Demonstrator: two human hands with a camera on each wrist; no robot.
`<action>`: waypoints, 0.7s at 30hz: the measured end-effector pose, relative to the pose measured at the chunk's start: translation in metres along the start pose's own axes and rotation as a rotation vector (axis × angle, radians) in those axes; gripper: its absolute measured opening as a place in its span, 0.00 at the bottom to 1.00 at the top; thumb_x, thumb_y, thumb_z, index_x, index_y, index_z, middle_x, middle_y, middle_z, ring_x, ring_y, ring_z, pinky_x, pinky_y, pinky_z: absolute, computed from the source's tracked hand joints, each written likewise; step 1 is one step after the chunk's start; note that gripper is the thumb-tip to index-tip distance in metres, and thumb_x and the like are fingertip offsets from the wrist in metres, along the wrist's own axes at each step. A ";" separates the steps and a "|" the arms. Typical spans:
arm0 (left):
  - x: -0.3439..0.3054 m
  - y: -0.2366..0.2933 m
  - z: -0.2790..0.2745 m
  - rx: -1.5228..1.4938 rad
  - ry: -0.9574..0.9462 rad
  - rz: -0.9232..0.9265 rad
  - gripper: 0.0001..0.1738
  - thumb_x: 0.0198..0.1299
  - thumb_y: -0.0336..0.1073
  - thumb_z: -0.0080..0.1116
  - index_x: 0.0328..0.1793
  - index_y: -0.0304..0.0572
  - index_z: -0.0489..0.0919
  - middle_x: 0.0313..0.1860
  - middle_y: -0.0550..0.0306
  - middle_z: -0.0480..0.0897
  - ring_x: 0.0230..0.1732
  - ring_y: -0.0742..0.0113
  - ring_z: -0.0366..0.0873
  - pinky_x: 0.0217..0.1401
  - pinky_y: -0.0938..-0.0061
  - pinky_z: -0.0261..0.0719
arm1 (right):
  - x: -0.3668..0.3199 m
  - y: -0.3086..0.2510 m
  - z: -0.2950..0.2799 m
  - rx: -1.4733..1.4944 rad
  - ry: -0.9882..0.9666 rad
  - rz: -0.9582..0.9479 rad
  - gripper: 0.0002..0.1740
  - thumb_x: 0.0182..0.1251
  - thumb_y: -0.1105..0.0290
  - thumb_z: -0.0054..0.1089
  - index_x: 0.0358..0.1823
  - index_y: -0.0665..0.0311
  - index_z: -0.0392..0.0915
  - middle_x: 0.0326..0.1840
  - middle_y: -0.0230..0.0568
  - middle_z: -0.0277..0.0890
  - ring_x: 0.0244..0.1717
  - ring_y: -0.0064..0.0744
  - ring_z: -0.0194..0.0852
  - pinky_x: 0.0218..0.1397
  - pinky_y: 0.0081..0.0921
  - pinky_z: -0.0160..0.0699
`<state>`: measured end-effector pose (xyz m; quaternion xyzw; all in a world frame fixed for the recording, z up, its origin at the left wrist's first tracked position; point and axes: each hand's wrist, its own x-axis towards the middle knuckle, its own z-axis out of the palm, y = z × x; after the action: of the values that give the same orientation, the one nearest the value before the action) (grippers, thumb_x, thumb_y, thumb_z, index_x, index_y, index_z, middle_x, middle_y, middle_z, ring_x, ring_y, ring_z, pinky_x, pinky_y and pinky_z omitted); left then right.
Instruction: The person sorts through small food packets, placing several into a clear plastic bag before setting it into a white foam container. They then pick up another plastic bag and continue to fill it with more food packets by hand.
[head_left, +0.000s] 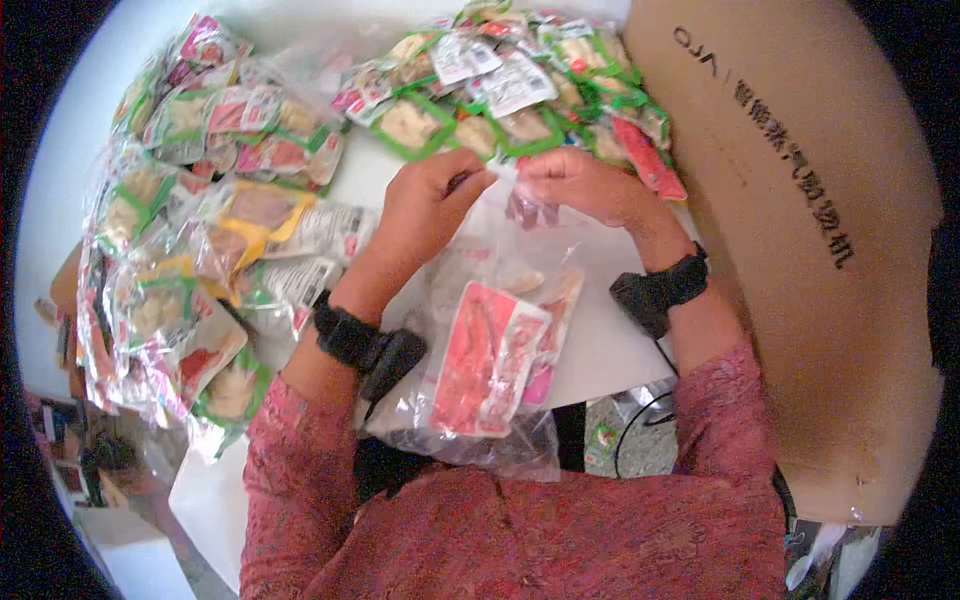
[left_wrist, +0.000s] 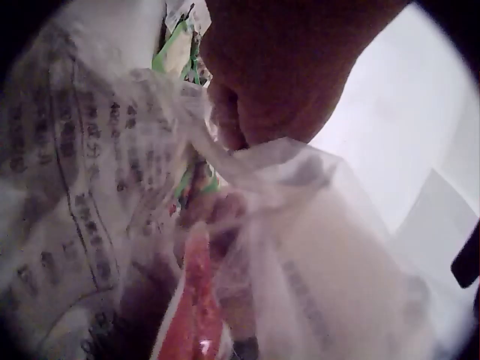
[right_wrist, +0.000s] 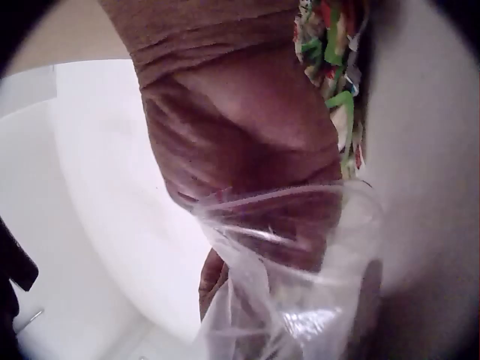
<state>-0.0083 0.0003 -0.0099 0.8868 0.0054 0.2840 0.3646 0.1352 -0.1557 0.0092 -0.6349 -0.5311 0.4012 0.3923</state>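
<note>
Left hand and right hand each pinch the clear plastic bag at its mouth. The bag's long axis runs toward the near edge of the tabletop.

the view from my head is bright and washed out: the white table blows out near the top, and glare glints on the clear bag (soft light, no hard shadows). the fisheye bends everything and leaves black corners. both wrist views are blurry; my left hand and right hand sit too close, dark against the white.
</note>
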 end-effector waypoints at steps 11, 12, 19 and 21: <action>-0.007 -0.006 0.016 -0.101 -0.137 -0.157 0.08 0.54 0.37 0.54 0.32 0.40 0.75 0.23 0.50 0.77 0.26 0.55 0.76 0.29 0.70 0.72 | -0.018 0.023 -0.052 -1.405 1.260 0.064 0.19 0.46 0.70 0.60 0.43 0.58 0.70 0.50 0.41 0.65 0.55 0.43 0.59 0.54 0.40 0.62; -0.008 -0.007 0.017 -0.104 -0.135 -0.156 0.08 0.54 0.37 0.54 0.32 0.40 0.75 0.23 0.50 0.77 0.26 0.55 0.76 0.29 0.70 0.72 | -0.019 0.023 -0.054 -1.408 1.260 0.063 0.19 0.46 0.70 0.60 0.43 0.58 0.70 0.50 0.41 0.65 0.55 0.43 0.59 0.54 0.40 0.62; -0.007 -0.003 0.019 -0.430 -0.118 -0.134 0.11 0.61 0.39 0.47 0.35 0.40 0.74 0.24 0.68 0.70 0.22 0.81 0.61 0.23 0.85 0.61 | -0.022 -0.002 -0.049 -1.341 1.163 -0.077 0.11 0.53 0.66 0.56 0.37 0.61 0.72 0.37 0.41 0.71 0.41 0.46 0.66 0.43 0.41 0.65; -0.007 -0.001 0.017 -0.506 -0.074 -0.132 0.13 0.62 0.42 0.45 0.36 0.40 0.74 0.25 0.68 0.70 0.22 0.81 0.60 0.22 0.86 0.59 | -0.015 -0.012 -0.037 -1.181 1.150 -0.026 0.10 0.54 0.65 0.56 0.36 0.62 0.72 0.32 0.41 0.73 0.35 0.48 0.69 0.40 0.37 0.67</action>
<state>-0.0060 -0.0114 -0.0237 0.7749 -0.0212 0.2192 0.5925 0.1633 -0.1715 0.0357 -0.8367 -0.3783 -0.3364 0.2090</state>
